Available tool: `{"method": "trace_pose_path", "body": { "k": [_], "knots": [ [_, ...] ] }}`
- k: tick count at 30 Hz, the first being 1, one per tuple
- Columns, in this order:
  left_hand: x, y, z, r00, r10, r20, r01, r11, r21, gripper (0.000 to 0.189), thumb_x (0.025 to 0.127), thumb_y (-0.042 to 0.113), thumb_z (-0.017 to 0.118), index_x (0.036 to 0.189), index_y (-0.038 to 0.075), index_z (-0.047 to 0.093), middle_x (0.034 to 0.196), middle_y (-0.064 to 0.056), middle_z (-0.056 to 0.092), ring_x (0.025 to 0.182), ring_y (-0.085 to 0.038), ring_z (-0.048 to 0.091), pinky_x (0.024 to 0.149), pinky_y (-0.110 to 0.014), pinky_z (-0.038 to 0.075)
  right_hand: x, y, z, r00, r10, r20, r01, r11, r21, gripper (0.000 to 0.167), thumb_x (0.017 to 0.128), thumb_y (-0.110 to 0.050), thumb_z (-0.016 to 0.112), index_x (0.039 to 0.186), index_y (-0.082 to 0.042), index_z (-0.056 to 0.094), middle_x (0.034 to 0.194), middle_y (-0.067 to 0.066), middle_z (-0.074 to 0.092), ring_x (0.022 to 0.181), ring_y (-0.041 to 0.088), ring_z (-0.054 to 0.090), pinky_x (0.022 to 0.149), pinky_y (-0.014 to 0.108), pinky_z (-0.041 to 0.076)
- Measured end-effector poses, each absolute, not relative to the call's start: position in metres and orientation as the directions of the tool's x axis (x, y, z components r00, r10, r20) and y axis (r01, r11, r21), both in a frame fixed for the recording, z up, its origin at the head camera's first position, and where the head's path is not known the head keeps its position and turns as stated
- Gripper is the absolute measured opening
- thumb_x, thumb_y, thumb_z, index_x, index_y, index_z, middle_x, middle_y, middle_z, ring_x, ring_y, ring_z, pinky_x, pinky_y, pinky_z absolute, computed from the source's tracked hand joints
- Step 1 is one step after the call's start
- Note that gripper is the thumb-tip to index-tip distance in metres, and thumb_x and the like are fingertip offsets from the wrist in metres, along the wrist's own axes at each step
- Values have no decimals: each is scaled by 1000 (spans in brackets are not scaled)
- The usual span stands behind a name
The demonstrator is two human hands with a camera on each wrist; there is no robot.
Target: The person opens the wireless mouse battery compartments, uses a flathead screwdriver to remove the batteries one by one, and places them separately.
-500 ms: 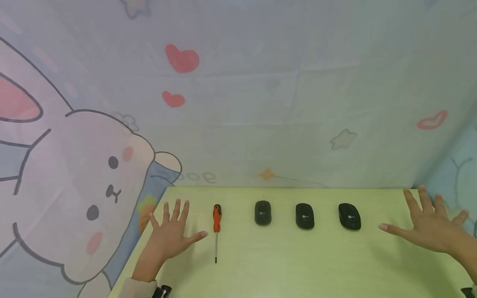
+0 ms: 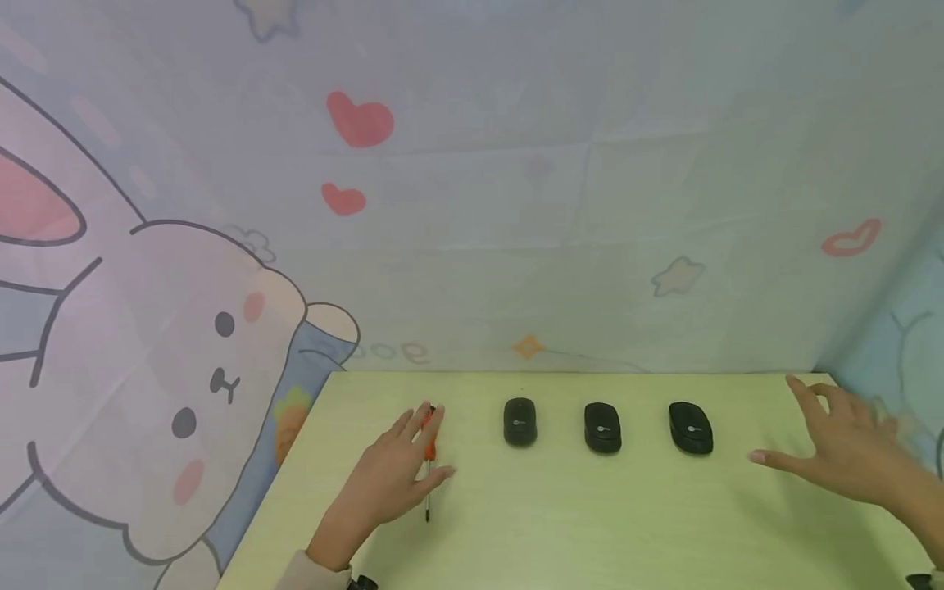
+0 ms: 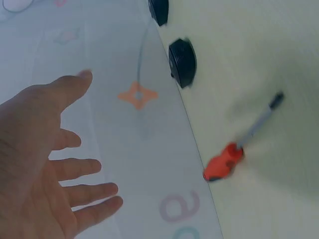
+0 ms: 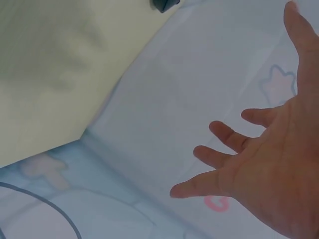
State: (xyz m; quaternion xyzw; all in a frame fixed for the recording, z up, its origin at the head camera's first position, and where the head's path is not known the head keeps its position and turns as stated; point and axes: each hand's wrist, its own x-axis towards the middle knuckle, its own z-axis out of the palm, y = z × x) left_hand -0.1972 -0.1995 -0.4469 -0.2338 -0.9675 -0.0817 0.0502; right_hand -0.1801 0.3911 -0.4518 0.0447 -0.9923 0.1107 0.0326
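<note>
A screwdriver (image 3: 224, 163) with an orange and black handle lies on the table, its metal shaft pointing toward the person. My left hand (image 2: 387, 475) hovers above it with fingers extended and thumb apart, overlapping the handle in the head view. Space shows between that hand and the tool in the left wrist view. My right hand (image 2: 855, 451) is spread in the air over the table's right side, holding nothing. The closest thing to it is the rightmost black computer mouse (image 2: 691, 428).
Two more black mice, one in the middle (image 2: 603, 428) and one to its left (image 2: 519, 422), share a row with the rightmost. The pale yellow-green table (image 2: 560, 524) ends at the back against a printed cloth (image 2: 479, 270) with hearts and a rabbit.
My left hand has moved right, from beside the screwdriver to over it, and its fingers have drawn closer together. The right hand's fingers have bent slightly; it stays in about the same place.
</note>
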Motion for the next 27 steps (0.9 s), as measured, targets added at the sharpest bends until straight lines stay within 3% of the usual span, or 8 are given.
{"method": "trace_pose_path", "body": {
  "k": [7,11,14,18,23,27],
  "knots": [
    [-190,-160,-443,-833,527,170,551,819,159,71,103,48,65,162,15,41,149,-12,59,133,-30,62,93,-47,62,-184,386,-457,-974,-173,146,-203,952,-231,115,85,-59,82,157,14,28,145,47,41,125,68,43,92,83,41],
    [-191,-143,-444,-803,561,200,591,794,143,57,104,44,65,150,12,57,137,-8,64,121,-23,64,84,-36,62,-184,385,-464,-960,-218,175,-261,924,-278,107,87,-50,84,154,15,32,147,45,41,123,65,49,92,74,48],
    [-194,-131,-447,-788,577,214,611,773,167,44,104,41,66,135,10,67,124,-5,65,103,-16,63,75,-25,57,-184,384,-467,-956,-235,178,-277,921,-274,99,89,-47,82,153,13,36,148,43,41,120,63,56,88,72,53],
    [-200,-111,-451,-773,601,203,633,752,184,28,105,40,65,116,14,70,109,0,61,86,-8,54,63,-15,47,-185,381,-471,-951,-254,178,-293,924,-247,87,91,-45,81,148,11,46,145,40,50,119,61,61,88,70,54],
    [-211,-83,-458,-731,651,204,681,718,147,23,104,38,67,95,18,68,102,5,58,82,-5,48,58,-12,42,-185,378,-478,-941,-273,198,-317,918,-238,74,92,-40,81,142,8,55,135,35,64,120,56,63,94,68,55],
    [-219,-63,-464,-700,683,207,711,694,117,21,103,38,68,95,20,70,105,6,62,89,-7,53,64,-13,46,-187,375,-483,-923,-291,250,-349,908,-232,68,90,-35,84,139,4,59,131,30,69,116,51,68,92,65,56]
  ]
}}
